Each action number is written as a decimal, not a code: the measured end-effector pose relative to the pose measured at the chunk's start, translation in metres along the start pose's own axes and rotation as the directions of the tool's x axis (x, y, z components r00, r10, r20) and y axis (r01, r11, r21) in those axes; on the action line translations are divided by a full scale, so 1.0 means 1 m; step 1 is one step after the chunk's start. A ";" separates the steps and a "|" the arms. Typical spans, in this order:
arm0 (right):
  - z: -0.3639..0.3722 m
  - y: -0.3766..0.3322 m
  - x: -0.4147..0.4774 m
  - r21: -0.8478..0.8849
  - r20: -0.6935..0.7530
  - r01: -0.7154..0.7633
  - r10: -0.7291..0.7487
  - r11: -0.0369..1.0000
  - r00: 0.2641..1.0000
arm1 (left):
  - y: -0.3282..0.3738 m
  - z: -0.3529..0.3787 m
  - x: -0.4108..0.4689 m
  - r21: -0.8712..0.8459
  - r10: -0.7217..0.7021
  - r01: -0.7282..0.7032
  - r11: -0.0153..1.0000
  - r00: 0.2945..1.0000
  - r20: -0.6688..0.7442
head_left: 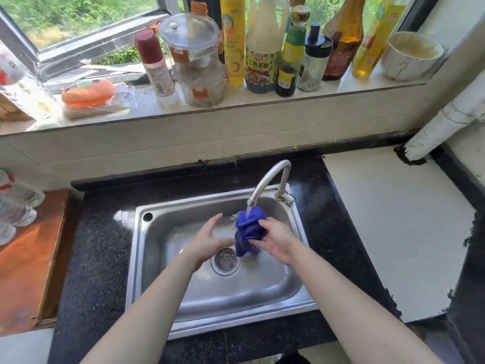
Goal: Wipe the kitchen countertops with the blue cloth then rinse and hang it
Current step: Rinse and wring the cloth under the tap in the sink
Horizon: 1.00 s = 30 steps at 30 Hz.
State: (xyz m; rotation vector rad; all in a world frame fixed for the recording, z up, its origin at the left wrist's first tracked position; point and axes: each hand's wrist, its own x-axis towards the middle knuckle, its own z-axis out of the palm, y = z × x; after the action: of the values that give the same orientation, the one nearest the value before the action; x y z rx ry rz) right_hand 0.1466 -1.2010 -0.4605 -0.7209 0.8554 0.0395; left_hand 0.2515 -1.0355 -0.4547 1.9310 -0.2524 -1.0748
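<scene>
The blue cloth (249,227) is bunched up and wet, held over the steel sink (162,214) right under the running faucet (270,179). Water falls from the spout onto the top of the cloth. My right hand (275,239) grips the cloth from its right side, fingers curled round it. My left hand (210,240) hovers just left of the cloth with fingers spread, its fingertips close to the cloth's lower edge, holding nothing. The drain strainer (225,260) lies below the cloth.
A black speckled countertop (97,248) surrounds the sink. To the right lies a white counter slab (388,222) with a white pipe (443,127). The window ledge behind carries several bottles (262,48), a clear jar (195,61) and a white bowl (409,56). A wooden surface (29,258) sits at left.
</scene>
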 end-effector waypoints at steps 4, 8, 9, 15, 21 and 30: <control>-0.008 -0.001 -0.007 0.157 0.080 -0.050 0.038 0.986 0.996 | -0.012 0.015 0.008 0.202 -0.025 0.006 0.979 0.995 0.092; -0.017 -0.008 -0.009 0.126 0.054 -0.031 0.025 0.991 0.998 | -0.004 0.029 0.014 0.022 0.083 -0.085 0.996 0.993 0.081; -0.021 -0.008 -0.005 0.022 -0.010 -0.011 0.011 1.000 1.000 | -0.001 0.031 0.013 -0.044 0.081 -0.078 0.996 0.995 0.053; -0.053 -0.002 0.009 -0.835 -0.213 -0.019 -0.291 0.551 0.933 | 0.008 0.023 0.011 -0.140 0.036 -0.058 0.988 0.988 -0.150; -0.028 0.009 0.005 -0.855 0.102 0.194 -0.211 0.481 0.972 | 0.015 0.012 0.010 -0.270 0.040 -0.064 0.961 0.995 -0.094; -0.016 0.042 0.030 -0.794 0.089 0.272 -0.338 0.544 0.937 | 0.034 0.004 0.006 -0.569 0.016 0.005 0.822 0.999 0.032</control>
State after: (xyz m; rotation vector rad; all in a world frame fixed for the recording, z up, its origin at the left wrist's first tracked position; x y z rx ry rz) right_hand 0.1429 -1.1851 -0.5122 -1.7488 0.7479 0.0866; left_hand 0.2595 -1.0608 -0.4329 1.3682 0.0500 -1.0350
